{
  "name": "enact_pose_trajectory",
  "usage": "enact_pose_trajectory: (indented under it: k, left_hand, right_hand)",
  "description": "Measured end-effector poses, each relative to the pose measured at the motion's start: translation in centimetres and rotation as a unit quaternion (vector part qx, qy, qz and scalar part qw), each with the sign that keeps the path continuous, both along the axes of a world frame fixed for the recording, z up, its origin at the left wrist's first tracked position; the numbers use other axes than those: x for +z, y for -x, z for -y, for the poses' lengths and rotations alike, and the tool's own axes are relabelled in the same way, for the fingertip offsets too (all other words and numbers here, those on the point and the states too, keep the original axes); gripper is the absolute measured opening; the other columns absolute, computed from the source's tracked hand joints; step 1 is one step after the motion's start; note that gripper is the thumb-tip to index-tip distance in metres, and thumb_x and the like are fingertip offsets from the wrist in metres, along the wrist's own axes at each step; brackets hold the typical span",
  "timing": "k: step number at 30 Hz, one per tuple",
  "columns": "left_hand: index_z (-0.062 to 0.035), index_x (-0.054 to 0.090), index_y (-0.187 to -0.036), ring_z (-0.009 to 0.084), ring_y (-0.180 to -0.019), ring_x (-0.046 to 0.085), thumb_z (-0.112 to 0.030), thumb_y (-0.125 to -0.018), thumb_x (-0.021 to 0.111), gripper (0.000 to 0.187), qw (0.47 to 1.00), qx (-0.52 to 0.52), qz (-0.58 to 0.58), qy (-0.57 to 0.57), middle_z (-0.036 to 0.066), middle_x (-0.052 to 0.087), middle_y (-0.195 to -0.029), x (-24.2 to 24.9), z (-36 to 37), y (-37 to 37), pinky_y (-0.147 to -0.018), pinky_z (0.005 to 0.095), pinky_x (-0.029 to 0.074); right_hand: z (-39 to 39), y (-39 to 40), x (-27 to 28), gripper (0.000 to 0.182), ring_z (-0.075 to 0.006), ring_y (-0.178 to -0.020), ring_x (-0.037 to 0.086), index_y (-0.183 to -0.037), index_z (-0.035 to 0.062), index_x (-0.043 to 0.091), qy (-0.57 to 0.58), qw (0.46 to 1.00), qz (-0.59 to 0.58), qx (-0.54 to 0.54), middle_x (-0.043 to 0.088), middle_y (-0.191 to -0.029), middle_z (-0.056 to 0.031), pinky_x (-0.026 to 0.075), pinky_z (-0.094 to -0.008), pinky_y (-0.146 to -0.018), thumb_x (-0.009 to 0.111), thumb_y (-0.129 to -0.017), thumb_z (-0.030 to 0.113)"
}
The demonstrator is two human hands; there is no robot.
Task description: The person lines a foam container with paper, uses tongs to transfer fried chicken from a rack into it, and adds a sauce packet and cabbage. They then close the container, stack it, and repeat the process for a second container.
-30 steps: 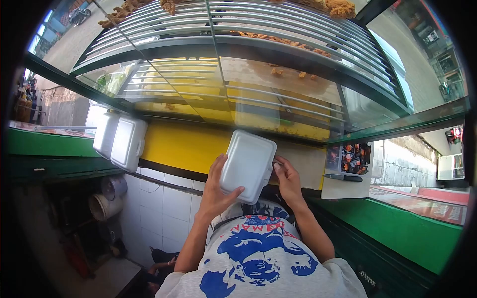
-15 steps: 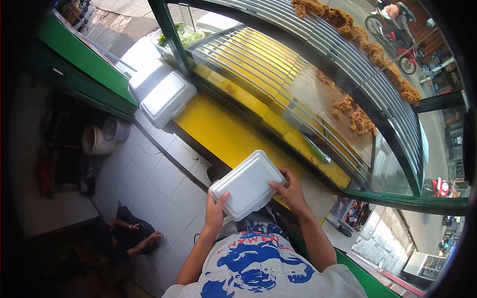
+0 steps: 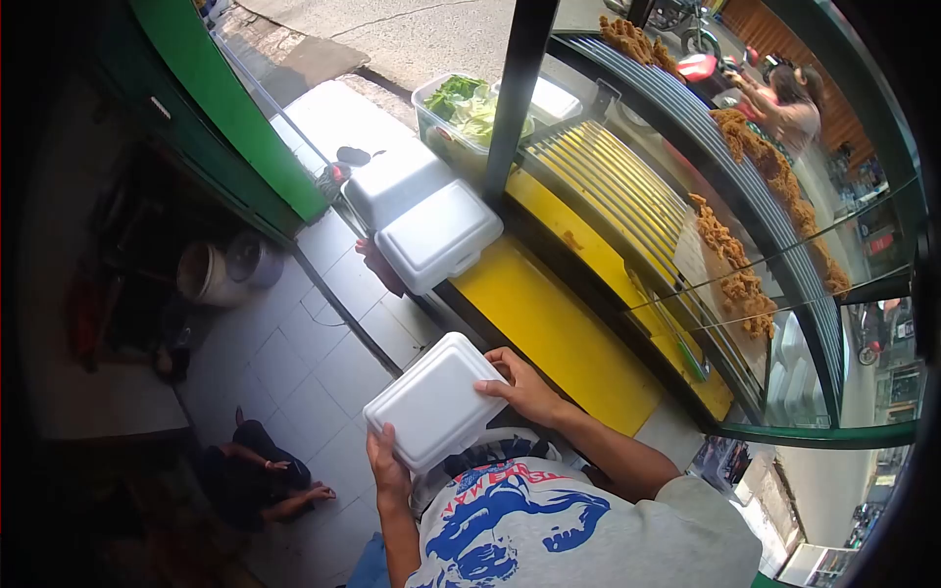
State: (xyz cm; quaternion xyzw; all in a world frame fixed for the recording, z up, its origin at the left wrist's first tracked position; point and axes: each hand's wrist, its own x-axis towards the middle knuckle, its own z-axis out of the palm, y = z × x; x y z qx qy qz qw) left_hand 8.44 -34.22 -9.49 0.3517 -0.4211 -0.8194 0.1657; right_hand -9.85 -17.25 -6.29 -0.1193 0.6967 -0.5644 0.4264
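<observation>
Fingers of both my hands, left hand (image 3: 389, 468) at 7 o'clock and right hand (image 3: 522, 388) at 2, pinch the closed foam box (image 3: 434, 401) by its edges; risk: the shallow hold could let it slip and spill onto the tiled floor (image 3: 314, 372).

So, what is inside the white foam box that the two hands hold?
Not visible: the foam box is closed. The left hand and right hand grip its edges.

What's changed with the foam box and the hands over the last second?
The closed foam box has swung left and lower, away from the yellow counter and out over the tiled floor. The left hand slid from its side to its near corner. The right hand stays on its far edge. Box stays shut, both hands holding.
</observation>
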Motion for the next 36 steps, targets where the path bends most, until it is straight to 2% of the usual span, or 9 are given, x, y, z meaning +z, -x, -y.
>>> enact_pose_trajectory:
  k: [4,13,19,25,27,29,31,33,36]
  left_hand:
    - [-0.0004,0.036,-0.137,0.0237,-0.115,0.053,-0.028,-0.088,0.062,0.062,0.999,0.024,-0.028,0.033,0.015,0.051,-0.124,2.0,4.6,0.6,-0.099,0.0368,0.042]
    - [-0.0001,0.037,-0.135,0.0228,-0.111,0.055,-0.029,-0.086,0.064,0.063,0.997,-0.006,-0.060,0.045,0.014,0.053,-0.120,3.9,13.6,4.3,-0.098,0.0361,0.044]
    - [0.0026,0.040,-0.134,0.0223,-0.111,0.056,-0.038,-0.088,0.064,0.066,0.993,-0.029,-0.092,0.068,0.014,0.055,-0.120,5.3,19.6,10.6,-0.097,0.0351,0.044]
    - [0.0043,0.041,-0.134,0.0220,-0.110,0.057,-0.037,-0.089,0.063,0.065,0.985,-0.080,-0.118,0.099,0.014,0.056,-0.118,7.3,25.1,17.6,-0.096,0.0354,0.045]
    - [0.0045,0.041,-0.134,0.0220,-0.110,0.057,-0.036,-0.089,0.063,0.065,0.980,-0.111,-0.120,0.110,0.014,0.056,-0.118,7.6,26.9,20.8,-0.096,0.0353,0.045]
    - [0.0047,0.041,-0.135,0.0220,-0.110,0.057,-0.036,-0.089,0.063,0.065,0.976,-0.137,-0.123,0.114,0.014,0.056,-0.119,8.5,27.7,24.2,-0.096,0.0352,0.045]
    - [0.0047,0.042,-0.134,0.0207,-0.110,0.056,-0.035,-0.090,0.063,0.062,0.960,-0.199,-0.150,0.129,0.014,0.056,-0.119,10.1,28.3,28.7,-0.096,0.0342,0.045]
    - [0.0041,0.043,-0.134,0.0192,-0.109,0.057,-0.032,-0.093,0.060,0.058,0.945,-0.251,-0.175,0.114,0.014,0.057,-0.118,10.7,28.9,33.6,-0.095,0.0335,0.046]
    - [0.0034,0.044,-0.134,0.0168,-0.106,0.058,-0.029,-0.096,0.056,0.051,0.912,-0.330,-0.214,0.119,0.013,0.060,-0.115,13.0,28.3,42.0,-0.095,0.0324,0.046]
  right_hand:
    - [5.0,0.2,-0.5,0.064,-0.0212,-0.107,0.055,-0.126,0.0002,0.043,0.025,0.999,0.026,-0.011,0.055,-0.113,-0.0165,0.043,-0.0340,-0.093,0.067,-0.084,0.043]
    - [12.3,1.4,3.6,0.068,-0.0252,-0.102,0.058,-0.127,-0.0012,0.039,0.040,0.998,0.010,-0.057,0.054,-0.112,-0.0207,0.049,-0.0369,-0.087,0.066,-0.085,0.045]
    - [17.5,5.4,4.9,0.070,-0.0263,-0.103,0.058,-0.130,-0.0022,0.034,0.072,0.992,-0.019,-0.101,0.049,-0.117,-0.0230,0.051,-0.0357,-0.086,0.065,-0.087,0.043]
    - [21.9,10.6,6.2,0.062,-0.0266,-0.104,0.057,-0.132,-0.0008,0.031,0.126,0.975,-0.049,-0.179,0.043,-0.120,-0.0203,0.050,-0.0341,-0.085,0.060,-0.092,0.037]
    - [22.9,12.0,6.6,0.057,-0.0249,-0.107,0.054,-0.132,0.0004,0.031,0.163,0.956,-0.072,-0.233,0.042,-0.119,-0.0180,0.050,-0.0337,-0.085,0.057,-0.095,0.035]
    - [23.5,13.5,7.5,0.055,-0.0229,-0.110,0.051,-0.134,0.0015,0.030,0.145,0.948,-0.122,-0.255,0.043,-0.121,-0.0179,0.047,-0.0340,-0.091,0.055,-0.097,0.034]
    - [24.1,15.5,8.1,0.055,-0.0211,-0.113,0.049,-0.137,0.0028,0.029,0.165,0.911,-0.204,-0.319,0.044,-0.125,-0.0182,0.041,-0.0345,-0.098,0.054,-0.098,0.033]
    - [24.9,17.5,9.7,0.054,-0.0216,-0.115,0.049,-0.141,0.0021,0.025,0.177,0.869,-0.252,-0.387,0.044,-0.129,-0.0193,0.039,-0.0349,-0.100,0.048,-0.100,0.029]
    - [24.6,22.6,10.6,0.051,-0.0224,-0.111,0.052,-0.140,0.0002,0.029,0.149,0.833,-0.286,-0.450,0.047,-0.126,-0.0202,0.042,-0.0345,-0.097,0.047,-0.101,0.029]
